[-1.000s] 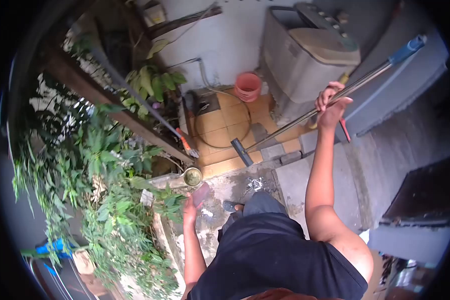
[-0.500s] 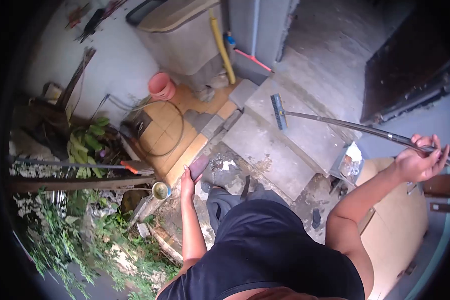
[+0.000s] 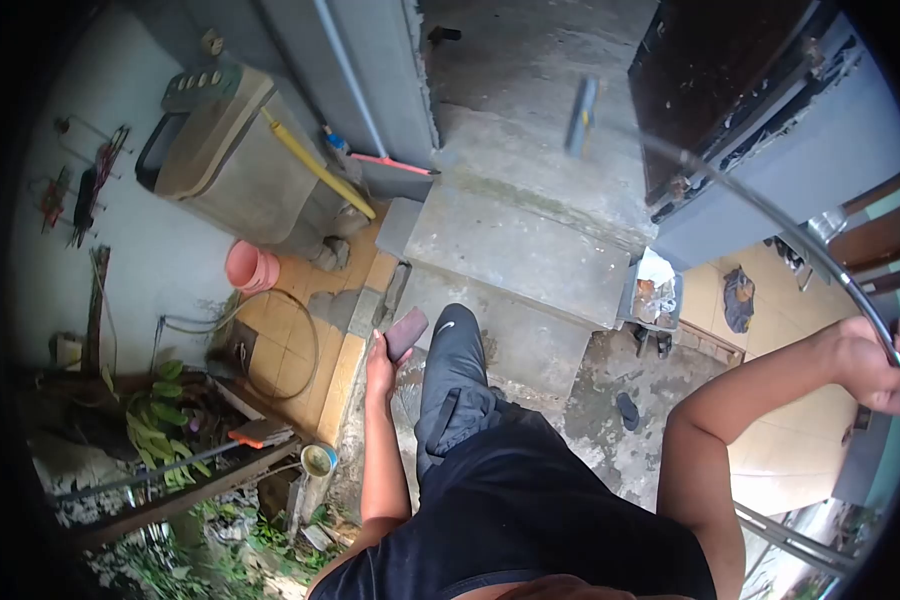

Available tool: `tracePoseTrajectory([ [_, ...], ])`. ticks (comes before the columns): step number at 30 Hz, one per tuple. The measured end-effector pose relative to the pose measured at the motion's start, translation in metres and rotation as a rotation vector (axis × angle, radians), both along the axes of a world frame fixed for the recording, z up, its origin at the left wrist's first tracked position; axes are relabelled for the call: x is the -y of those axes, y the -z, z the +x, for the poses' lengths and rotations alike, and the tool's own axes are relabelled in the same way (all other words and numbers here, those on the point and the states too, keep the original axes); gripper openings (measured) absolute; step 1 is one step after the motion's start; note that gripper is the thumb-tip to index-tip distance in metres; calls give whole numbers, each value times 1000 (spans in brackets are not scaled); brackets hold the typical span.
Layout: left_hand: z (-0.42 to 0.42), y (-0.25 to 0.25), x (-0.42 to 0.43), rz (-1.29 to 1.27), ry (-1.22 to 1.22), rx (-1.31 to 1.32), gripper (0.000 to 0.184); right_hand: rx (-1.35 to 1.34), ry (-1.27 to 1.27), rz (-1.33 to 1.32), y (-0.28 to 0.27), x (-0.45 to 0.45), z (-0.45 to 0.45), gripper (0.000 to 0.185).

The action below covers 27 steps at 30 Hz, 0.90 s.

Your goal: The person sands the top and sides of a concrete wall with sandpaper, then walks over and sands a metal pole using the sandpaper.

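Observation:
My left hand (image 3: pixel 380 375) is closed round a flat, purplish-brown phone-shaped slab (image 3: pixel 405 334), held out beside my raised left knee. Which kind of thing it is, I cannot tell. At the right edge my right hand (image 3: pixel 875 368) grips the metal pole of a long-handled brush (image 3: pixel 770 208). The pole runs away from me, and its head (image 3: pixel 582 117) is over the concrete floor beyond the steps, smeared by motion. Whether the bristles touch the floor cannot be made out.
Concrete steps (image 3: pixel 530 245) rise ahead. At left stand a washing machine (image 3: pixel 235 165), a pink bucket (image 3: pixel 251 267) and a hose (image 3: pixel 315 345) on yellow tiles. A squeegee (image 3: pixel 395 163) leans on the wall. A grey bin (image 3: pixel 657 295) sits right of the steps; plants (image 3: pixel 160 410) grow lower left.
The brush has swung up and away, its head leaving the steps for the floor beyond. My right hand has closed round the pole. My left knee has risen toward the steps; the view has shifted.

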<state>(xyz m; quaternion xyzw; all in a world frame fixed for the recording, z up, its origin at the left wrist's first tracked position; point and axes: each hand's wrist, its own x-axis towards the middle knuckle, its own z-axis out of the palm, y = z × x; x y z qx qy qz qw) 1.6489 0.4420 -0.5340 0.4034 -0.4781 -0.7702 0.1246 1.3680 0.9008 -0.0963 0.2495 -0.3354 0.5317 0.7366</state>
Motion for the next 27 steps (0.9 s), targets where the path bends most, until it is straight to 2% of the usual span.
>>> tracePoseTrajectory([
  [3, -44, 3, 16, 13, 66, 34, 71, -194, -213, -103, -7, -6, -9, 51],
  [6, -96, -1, 38, 42, 117, 63, 71, 492, 780, -32, 32, -12, -35, 49],
  [7, -113, -8, 45, 63, 122, 75, 71, 810, 950, 57, 48, -20, -37, 45],
  [8, -131, -14, 57, 92, 162, 77, 70, 1136, 1108, 149, 67, -43, -41, 40],
  [9, -150, -27, 68, 89, 175, 89, 70, 1603, 1124, 258, 98, -90, -56, 34],
  [10, -172, -41, 76, 80, 205, 87, 70, 2206, 896, 329, 89, -41, -69, 29],
  [11, -192, -54, 86, 71, 239, 87, 70, 2211, 982, 656, 128, -35, -81, 25],
  [12, -212, -65, 95, 48, 274, 68, 69, 1877, 1017, 1155, 190, -48, -83, 23],
  [13, -232, -81, 105, 51, 286, 73, 69, 1863, 857, 1277, 211, -15, -82, 21],
  [14, -251, -101, 113, 42, 336, 74, 68, 1514, 676, 1255, 266, -12, -71, 21],
  [15, -262, -118, 120, 34, 388, 79, 67, 1584, 199, 928, 322, 0, -59, 24],
  [16, -273, -129, 127, 12, 410, 32, 67, 2129, -30, 623, 324, 29, -43, 28],
  [17, -286, -142, 131, 8, 417, 18, 67, 2043, 94, 658, 343, 49, -26, 31],
  [19, -305, -165, 141, 0, 384, 78, 67, 2060, 180, 665, 348, 95, -9, 39],
  [23, -326, -171, 160, -16, 420, 31, 68, 2089, 46, 590, 379, 134, -11, 39],
  [25, -344, -175, 163, -16, 456, 48, 69, 2016, 18, 704, 376, 148, -57, 37],
  [27, -358, -178, 166, -9, 444, 78, 68, 2035, 30, 731, 341, 167, -110, 42],
])
